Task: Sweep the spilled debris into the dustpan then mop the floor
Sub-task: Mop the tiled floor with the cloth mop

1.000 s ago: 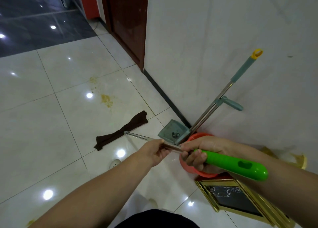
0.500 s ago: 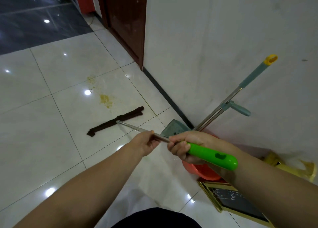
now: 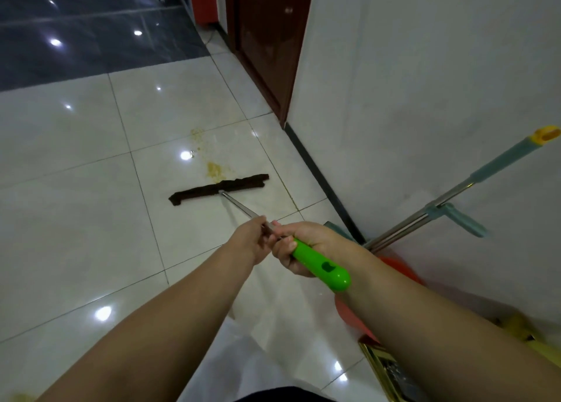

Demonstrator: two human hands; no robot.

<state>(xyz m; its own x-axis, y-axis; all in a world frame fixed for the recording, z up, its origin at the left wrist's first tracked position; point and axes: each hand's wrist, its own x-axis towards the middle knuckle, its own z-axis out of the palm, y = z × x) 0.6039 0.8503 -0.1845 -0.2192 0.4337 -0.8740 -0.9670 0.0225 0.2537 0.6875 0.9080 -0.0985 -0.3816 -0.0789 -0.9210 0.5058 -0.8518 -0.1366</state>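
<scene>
A flat mop with a dark brown cloth head (image 3: 218,189) lies on the white tiled floor, its metal shaft (image 3: 239,207) running back to a green handle (image 3: 321,265). My right hand (image 3: 300,247) grips the green handle. My left hand (image 3: 252,240) grips the metal shaft just ahead of it. Yellowish spilled debris (image 3: 214,171) lies on the tile right behind the mop head, with more specks (image 3: 197,134) farther away. The teal dustpan (image 3: 337,228) by the wall is mostly hidden behind my right wrist.
A second tool with a steel and teal pole (image 3: 455,198) and yellow cap leans on the white wall (image 3: 425,83). An orange bucket (image 3: 400,271) and a gold-framed panel (image 3: 385,371) sit at the lower right. A dark wooden door (image 3: 267,43) stands beyond.
The mop head has slid forward across the tile and flattened out, reaching the yellow debris. Both hands moved forward with the handle, and the view tilted up the hallway.
</scene>
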